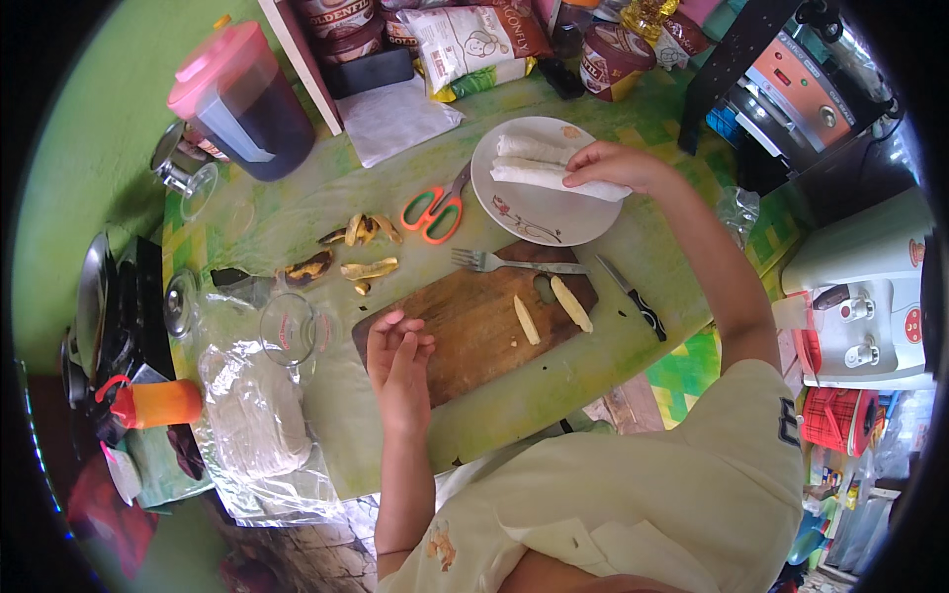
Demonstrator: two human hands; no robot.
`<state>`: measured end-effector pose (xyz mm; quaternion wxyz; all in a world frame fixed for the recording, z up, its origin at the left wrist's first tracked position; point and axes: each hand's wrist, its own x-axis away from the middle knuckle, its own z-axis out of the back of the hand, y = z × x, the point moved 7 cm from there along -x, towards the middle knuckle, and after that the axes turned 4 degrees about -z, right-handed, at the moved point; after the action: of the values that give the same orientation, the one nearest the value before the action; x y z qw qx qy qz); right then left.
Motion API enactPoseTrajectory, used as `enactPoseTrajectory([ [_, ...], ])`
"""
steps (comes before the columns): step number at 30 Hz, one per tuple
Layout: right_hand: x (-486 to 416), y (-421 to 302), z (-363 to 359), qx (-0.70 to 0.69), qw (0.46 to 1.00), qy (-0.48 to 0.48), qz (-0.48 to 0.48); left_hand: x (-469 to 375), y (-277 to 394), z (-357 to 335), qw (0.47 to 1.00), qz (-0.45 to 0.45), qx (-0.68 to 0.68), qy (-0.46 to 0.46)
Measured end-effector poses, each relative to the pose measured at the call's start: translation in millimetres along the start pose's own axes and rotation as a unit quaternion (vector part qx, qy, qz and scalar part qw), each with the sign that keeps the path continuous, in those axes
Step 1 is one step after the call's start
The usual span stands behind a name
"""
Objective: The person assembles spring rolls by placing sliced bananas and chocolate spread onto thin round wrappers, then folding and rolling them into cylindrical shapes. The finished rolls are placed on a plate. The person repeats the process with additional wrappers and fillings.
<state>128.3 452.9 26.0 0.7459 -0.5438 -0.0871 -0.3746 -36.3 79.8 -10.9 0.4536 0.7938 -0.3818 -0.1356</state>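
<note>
My right hand [608, 169] has its fingers on a white wrapped roll [526, 176] at the front of a white floral plate [549, 226]. A second roll [530, 149] lies behind it. My left hand [400, 356] is raised over the left end of a wooden cutting board [467, 326], palm up, fingers slightly curled, holding nothing. Two banana slices [526, 320] lie on the board's right part. A fork [511, 262] rests across its far edge. A small knife [637, 300] lies to the right, and orange-handled scissors [434, 211] lie left of the plate.
Banana peels [371, 268] lie behind the board. At left are a clear glass [288, 330], wrappers in a plastic bag [256, 415] and an orange squeeze bottle [163, 402]. A pink-lidded pitcher [252, 111] stands at the far left, a cup sealer [801, 96] at the far right.
</note>
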Motion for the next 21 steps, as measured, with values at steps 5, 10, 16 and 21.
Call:
enactPoseTrajectory([
  [5,-4,-5,4,-0.052,0.997,-0.046,0.017,1,0,4,1.000,-0.001,0.021,0.005],
  [10,-2,-35,42,0.029,0.996,0.025,0.086,0,-1,4,1.000,-0.002,0.024,-0.002],
  [16,-30,-29,74,0.108,0.989,0.046,0.085,-1,0,3,1.000,0.000,0.031,-0.003],
  [21,-53,-19,69,0.154,0.981,0.071,0.098,-2,-3,7,1.000,0.003,0.027,-0.005],
])
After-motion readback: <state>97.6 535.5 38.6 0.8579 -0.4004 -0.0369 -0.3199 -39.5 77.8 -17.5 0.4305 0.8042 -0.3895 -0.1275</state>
